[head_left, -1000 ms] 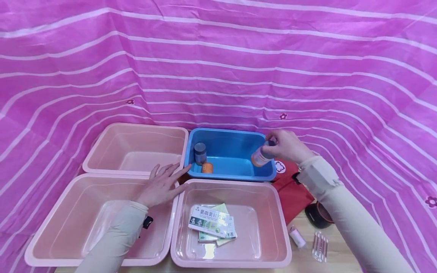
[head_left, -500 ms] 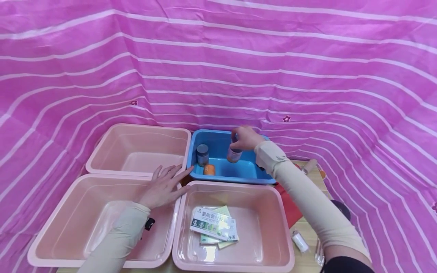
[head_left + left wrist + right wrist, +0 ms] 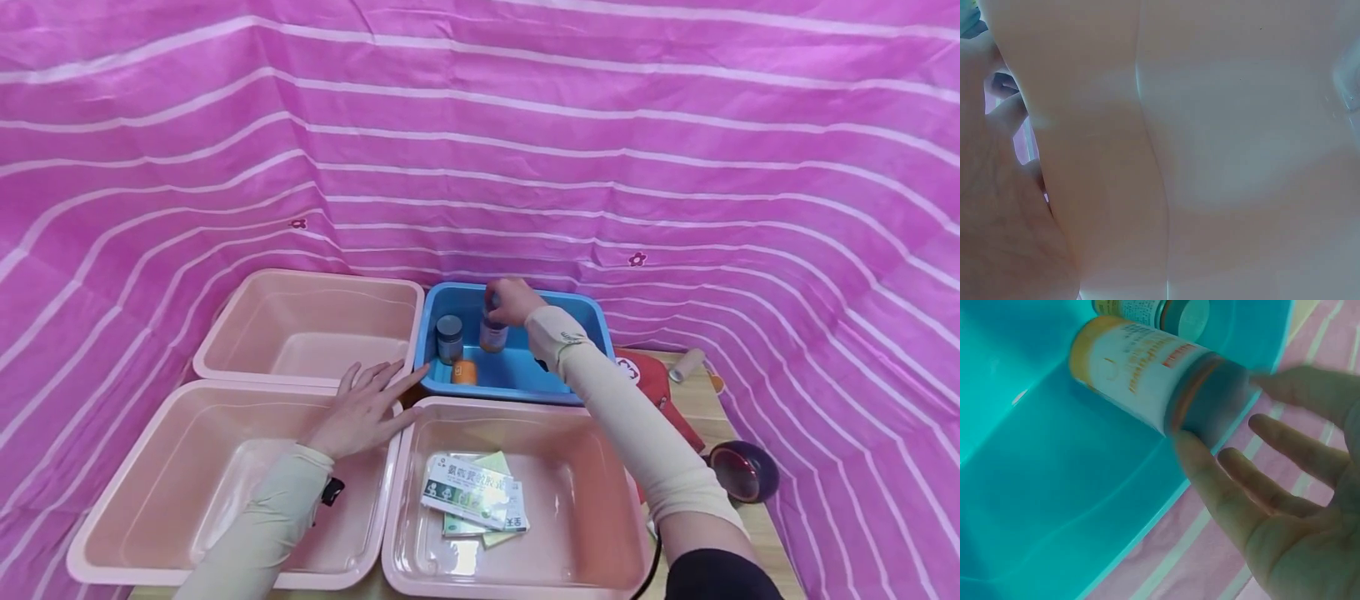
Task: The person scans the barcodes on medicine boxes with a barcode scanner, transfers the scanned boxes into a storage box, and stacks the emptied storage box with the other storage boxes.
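Note:
My right hand point(image 3: 515, 302) is inside the blue bin point(image 3: 525, 371). Its thumb and a finger pinch the dark lid of a medicine bottle point(image 3: 1132, 369) with a white label and amber base. Toward the bin's left end stands a similar dark-lidded bottle point(image 3: 450, 343). An orange container point(image 3: 464, 372) sits just in front of that one. My left hand point(image 3: 358, 417) rests with spread fingers at the rims where the bins meet, holding nothing. The left wrist view is mostly filled by a pink bin wall point(image 3: 1222, 144).
Pink bins stand at back left point(image 3: 300, 283), front left point(image 3: 135, 467) and front right point(image 3: 600, 533). Several medicine boxes point(image 3: 465, 492) lie in the front-right one. On the table to the right are a red pouch point(image 3: 660, 387), a pale roll point(image 3: 686, 364) and a dark round object point(image 3: 742, 471).
My right hand has carried the bottle leftward from the blue bin's right end, and down toward the other bottle. My left hand has stayed in place.

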### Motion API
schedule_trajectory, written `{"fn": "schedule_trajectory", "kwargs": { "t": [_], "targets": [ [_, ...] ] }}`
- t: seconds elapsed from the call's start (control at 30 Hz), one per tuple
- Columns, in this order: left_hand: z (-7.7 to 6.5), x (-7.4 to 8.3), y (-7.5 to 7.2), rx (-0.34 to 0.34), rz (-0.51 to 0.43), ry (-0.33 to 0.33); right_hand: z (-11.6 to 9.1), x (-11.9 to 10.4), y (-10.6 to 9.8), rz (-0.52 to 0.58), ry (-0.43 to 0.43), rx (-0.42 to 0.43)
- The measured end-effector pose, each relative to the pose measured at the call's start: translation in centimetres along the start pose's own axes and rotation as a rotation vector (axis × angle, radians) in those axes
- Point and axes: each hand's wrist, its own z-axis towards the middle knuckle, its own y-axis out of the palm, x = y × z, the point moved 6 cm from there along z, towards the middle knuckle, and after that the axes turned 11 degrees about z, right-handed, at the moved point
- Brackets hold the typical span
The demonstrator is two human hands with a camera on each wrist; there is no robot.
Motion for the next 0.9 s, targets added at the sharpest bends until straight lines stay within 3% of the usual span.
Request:
{"fn": "schedule_trajectory", "kwargs": {
  "t": [0.23, 0.47, 0.57, 0.7, 0.9],
  "targets": [
    [0.0, 0.1, -0.1, 0.001, -0.005, 0.001, -1.2, -1.0, 0.1, -0.030, -0.080, 0.024],
    [0.0, 0.0, -0.2, -0.016, -0.003, -0.008, -6.8, -4.1, 0.8, 0.008, -0.274, 0.030],
    [-0.1, -0.1, -0.1, -0.009, -0.002, 0.000, -9.6, -5.3, 2.2, 0.023, -0.361, 0.010],
    [0.0, 0.0, -0.2, 0.002, 0.005, 0.008, -12.6, -6.2, 5.0, 0.059, -0.408, -0.067],
    [0.2, 0.1, 0.1, -0.012, 0.000, 0.001, -14.5, -5.0, 10.5, 0.101, -0.290, -0.232]
  ]
}}
